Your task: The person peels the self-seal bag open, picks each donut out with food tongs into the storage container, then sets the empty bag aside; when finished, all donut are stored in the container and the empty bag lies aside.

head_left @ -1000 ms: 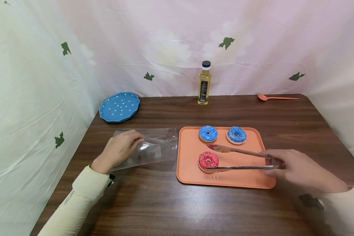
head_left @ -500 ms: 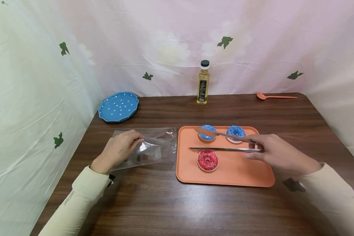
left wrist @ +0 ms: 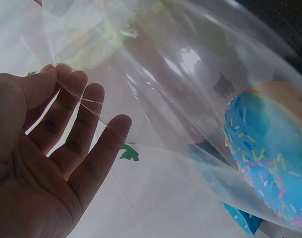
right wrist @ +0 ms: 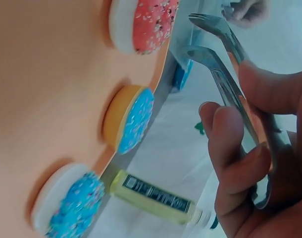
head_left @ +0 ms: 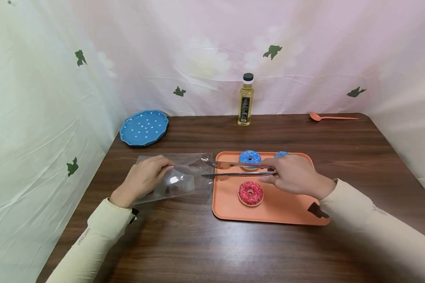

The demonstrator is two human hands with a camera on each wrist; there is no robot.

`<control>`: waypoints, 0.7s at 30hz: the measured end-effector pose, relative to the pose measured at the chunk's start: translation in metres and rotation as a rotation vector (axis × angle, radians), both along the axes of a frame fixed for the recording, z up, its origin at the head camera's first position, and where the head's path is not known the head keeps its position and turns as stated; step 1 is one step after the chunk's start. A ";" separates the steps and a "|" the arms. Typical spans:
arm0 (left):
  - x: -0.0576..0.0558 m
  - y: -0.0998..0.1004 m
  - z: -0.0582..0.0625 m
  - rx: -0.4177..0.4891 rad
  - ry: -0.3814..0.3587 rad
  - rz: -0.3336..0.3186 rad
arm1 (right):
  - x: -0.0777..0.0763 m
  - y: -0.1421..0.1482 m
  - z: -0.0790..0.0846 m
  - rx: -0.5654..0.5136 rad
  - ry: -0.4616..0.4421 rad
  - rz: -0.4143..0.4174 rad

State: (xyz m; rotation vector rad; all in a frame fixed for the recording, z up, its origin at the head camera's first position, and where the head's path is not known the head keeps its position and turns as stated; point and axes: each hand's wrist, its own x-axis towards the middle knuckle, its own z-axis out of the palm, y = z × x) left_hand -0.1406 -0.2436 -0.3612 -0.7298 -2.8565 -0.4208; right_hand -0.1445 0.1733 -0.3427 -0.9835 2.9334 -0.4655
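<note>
My left hand (head_left: 145,179) pinches the edge of a clear plastic bag (head_left: 189,181) and holds it raised. In the left wrist view a blue-iced doughnut with sprinkles (left wrist: 272,153) shows through the plastic; the hand hides it from the head view. My right hand (head_left: 292,173) grips metal tongs (head_left: 241,174), whose tips overlap the bag's right end in the head view. Their arms stand apart with nothing between them. On the orange tray (head_left: 269,216) lie a pink doughnut (head_left: 250,193), a blue doughnut (head_left: 250,158) and a second blue one (head_left: 281,154), partly behind the right hand.
A blue dotted plate (head_left: 144,127) sits at the back left of the wooden table (head_left: 198,243). At the back stands an oil bottle (head_left: 246,102). An orange spoon (head_left: 333,117) lies at the back right, before the curtain.
My right hand has carried the tongs left, from around the pink doughnut, past the blue ones, to the bag. The tongs' arms have drawn closer together. My left hand has stayed in place.
</note>
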 end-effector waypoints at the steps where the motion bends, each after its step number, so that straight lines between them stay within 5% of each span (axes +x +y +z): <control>1: 0.000 0.000 0.000 0.002 0.002 -0.001 | -0.002 -0.004 -0.001 0.001 0.005 0.011; 8: 0.001 0.001 0.002 -0.001 0.013 -0.001 | -0.013 -0.031 -0.004 0.013 -0.065 0.040; 15: 0.000 0.001 0.002 -0.005 0.029 -0.020 | -0.024 -0.058 -0.009 0.011 -0.232 0.078; 21: 0.001 0.003 0.004 -0.010 0.028 -0.017 | -0.031 -0.073 -0.013 0.008 -0.201 0.141</control>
